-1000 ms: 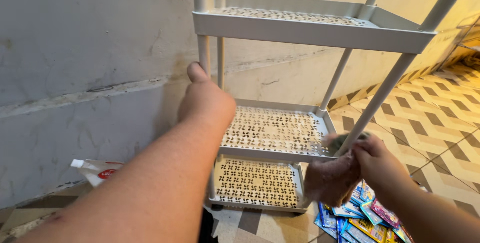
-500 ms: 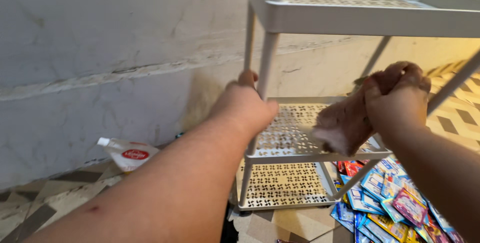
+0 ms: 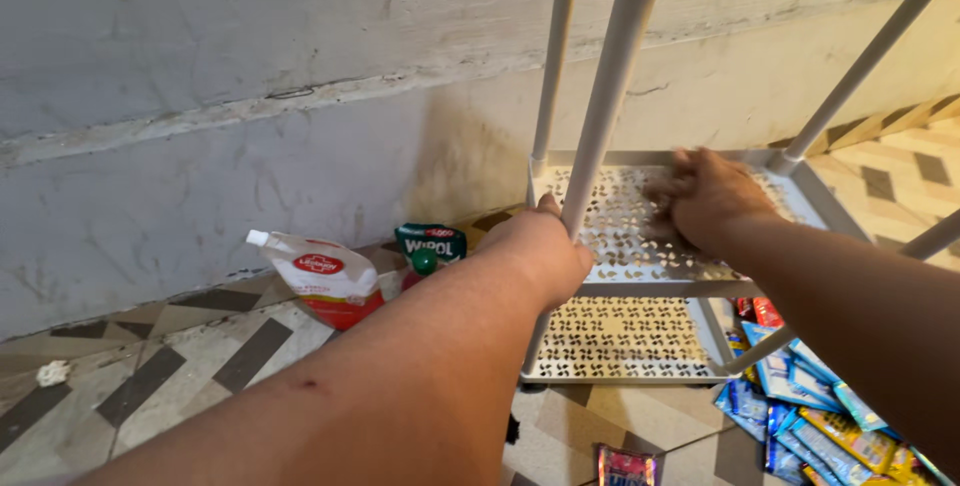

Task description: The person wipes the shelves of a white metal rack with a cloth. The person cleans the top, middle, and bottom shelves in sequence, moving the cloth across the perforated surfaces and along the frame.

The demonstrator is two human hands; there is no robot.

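Observation:
A white plastic rack (image 3: 600, 126) with perforated shelves stands on the tiled floor against the wall. My left hand (image 3: 553, 248) is closed around its front left pole, just above the middle shelf (image 3: 650, 288). My right hand (image 3: 712, 198) lies palm down on that middle shelf, pressing a pinkish-brown cloth (image 3: 657, 229) against it. The cloth is almost wholly hidden under the hand. The bottom shelf (image 3: 620, 341) shows below and carries nothing.
A white refill pouch with a red label (image 3: 320, 271) and a dark green pouch with a green cap (image 3: 430, 244) lie by the wall, left of the rack. Several colourful sachets (image 3: 820, 406) are heaped at the rack's right foot. One loose sachet (image 3: 625, 466) lies in front.
My right hand has come down with the cloth from beside the right pole onto the middle shelf. My left hand has stayed on the front pole, now lower down it.

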